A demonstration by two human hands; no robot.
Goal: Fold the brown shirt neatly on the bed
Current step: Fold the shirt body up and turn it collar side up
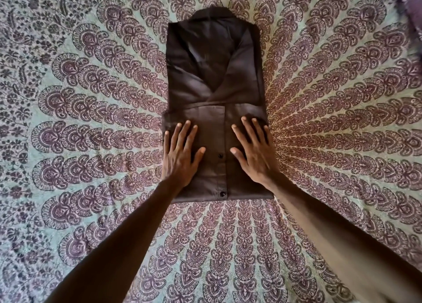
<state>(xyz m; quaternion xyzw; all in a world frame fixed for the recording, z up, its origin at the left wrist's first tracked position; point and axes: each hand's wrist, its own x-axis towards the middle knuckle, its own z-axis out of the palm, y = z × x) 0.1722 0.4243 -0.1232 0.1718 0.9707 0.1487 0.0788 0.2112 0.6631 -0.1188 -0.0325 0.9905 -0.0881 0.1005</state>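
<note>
The brown shirt (212,69) lies in the middle of the bed as a narrow upright rectangle, collar at the far end, sides and sleeves folded inward. Its near end is doubled up over the body, showing the button placket with two dark buttons. My left hand (180,154) lies flat on the left half of that doubled-up part, fingers straight and spread. My right hand (253,152) lies flat on the right half in the same way. The placket runs between the two hands.
A bedspread (91,120) with a green and purple radiating peacock-feather print covers the whole bed around the shirt. A purple cloth (411,5) shows at the far right corner.
</note>
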